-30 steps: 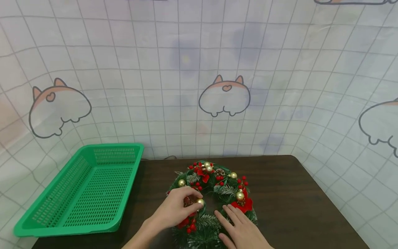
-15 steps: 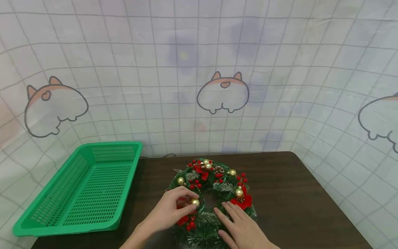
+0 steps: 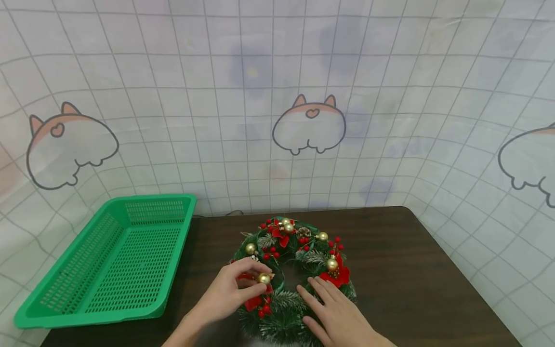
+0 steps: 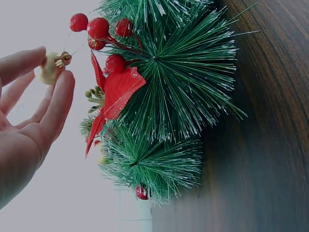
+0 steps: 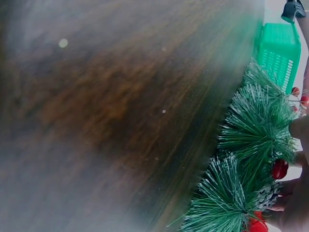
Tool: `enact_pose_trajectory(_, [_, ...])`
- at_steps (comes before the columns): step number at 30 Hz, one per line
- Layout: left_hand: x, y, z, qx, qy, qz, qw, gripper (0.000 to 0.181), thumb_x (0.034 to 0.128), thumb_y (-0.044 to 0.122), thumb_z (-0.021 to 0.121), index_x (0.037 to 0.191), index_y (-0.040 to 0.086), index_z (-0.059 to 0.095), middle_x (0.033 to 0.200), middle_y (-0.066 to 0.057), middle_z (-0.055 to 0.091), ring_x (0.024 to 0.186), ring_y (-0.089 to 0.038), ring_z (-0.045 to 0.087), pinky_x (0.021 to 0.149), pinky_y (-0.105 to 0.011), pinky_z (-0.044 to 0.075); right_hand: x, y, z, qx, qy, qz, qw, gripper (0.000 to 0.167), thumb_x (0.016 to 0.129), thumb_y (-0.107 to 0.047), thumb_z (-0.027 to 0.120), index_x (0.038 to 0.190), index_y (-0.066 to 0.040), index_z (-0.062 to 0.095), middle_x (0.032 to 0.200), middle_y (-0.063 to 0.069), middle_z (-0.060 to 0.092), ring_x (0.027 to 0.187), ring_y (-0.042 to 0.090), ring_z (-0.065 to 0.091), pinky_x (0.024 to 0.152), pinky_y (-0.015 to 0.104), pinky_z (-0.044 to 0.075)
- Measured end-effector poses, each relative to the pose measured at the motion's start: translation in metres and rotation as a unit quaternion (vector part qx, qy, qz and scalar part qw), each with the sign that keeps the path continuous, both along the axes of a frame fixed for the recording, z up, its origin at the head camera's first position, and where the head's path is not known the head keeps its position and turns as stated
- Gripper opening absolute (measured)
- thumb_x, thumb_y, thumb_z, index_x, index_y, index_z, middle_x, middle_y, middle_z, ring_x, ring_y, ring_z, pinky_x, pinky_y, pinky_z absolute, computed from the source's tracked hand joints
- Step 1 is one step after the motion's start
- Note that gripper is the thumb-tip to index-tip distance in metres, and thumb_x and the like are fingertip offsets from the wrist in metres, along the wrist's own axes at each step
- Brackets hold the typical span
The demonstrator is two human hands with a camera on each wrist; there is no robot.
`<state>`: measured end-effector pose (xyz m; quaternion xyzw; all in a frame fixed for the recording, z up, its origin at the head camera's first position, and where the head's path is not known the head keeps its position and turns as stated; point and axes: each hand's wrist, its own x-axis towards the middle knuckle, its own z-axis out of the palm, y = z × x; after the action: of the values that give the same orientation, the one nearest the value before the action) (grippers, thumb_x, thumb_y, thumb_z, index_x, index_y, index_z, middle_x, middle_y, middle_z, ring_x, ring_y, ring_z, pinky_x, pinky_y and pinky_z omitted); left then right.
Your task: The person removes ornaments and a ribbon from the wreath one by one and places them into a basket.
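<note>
Over the table (image 3: 390,274), a ball (image 3: 264,278) is pinched by the left hand (image 3: 229,290), the wreath (image 3: 288,300) touched, right, by the straight-fingered right hand (image 3: 336,311).

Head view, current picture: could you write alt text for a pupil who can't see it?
A person's left hand pinches a gold bauble at the left side of a wreath, while the right hand rests on its near right side. The wreath lies on a dark table; a green basket stands to its left, before a grid-patterned backdrop.
</note>
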<state>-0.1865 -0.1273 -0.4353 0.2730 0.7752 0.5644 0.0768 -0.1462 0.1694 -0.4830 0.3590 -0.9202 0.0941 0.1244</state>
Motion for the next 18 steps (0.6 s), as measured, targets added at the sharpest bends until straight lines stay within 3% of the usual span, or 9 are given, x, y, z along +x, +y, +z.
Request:
enact_pose_trajectory(4, [0.0003,-0.0023,-0.0012,0.004,0.004,-0.004,1.0,0.022,0.0976,0.015,0.074,0.119,0.018,0.075,0.116,-0.002,0.067,0.104,-0.023,0.066,0.091,-0.031,0.057,-0.0003,-0.0001,-0.0002,0.001,0.008,0.0,1.0,0.053,0.109,-0.044,0.05,0.151,-0.012,0.054,0.147,0.017,0.054,0.136,0.033,0.051,0.104,0.051,0.049])
enact_pose_trajectory(9, [0.0005,-0.0043,-0.001,-0.004,0.005,-0.005,1.0,0.026,0.0996,0.016,0.072,0.126,0.013,0.072,0.123,-0.003,0.068,0.108,-0.021,0.067,0.092,-0.03,0.056,-0.0003,0.0,0.0006,0.0,0.001,0.0,1.0,0.053,0.109,-0.044,0.05,0.151,-0.012,0.053,0.148,0.018,0.054,0.136,0.034,0.051,0.105,0.051,0.048])
enact_pose_trajectory(18, [0.0039,-0.0033,0.0028,0.02,-0.016,-0.036,0.999,0.024,0.0985,0.013,0.073,0.122,0.014,0.071,0.12,-0.011,0.067,0.103,-0.023,0.068,0.089,-0.032,0.058,-0.0004,0.0006,0.0008,0.002,-0.006,0.002,1.0,0.054,0.109,-0.045,0.049,0.151,-0.012,0.053,0.148,0.017,0.054,0.136,0.034,0.05,0.105,0.051,0.048])
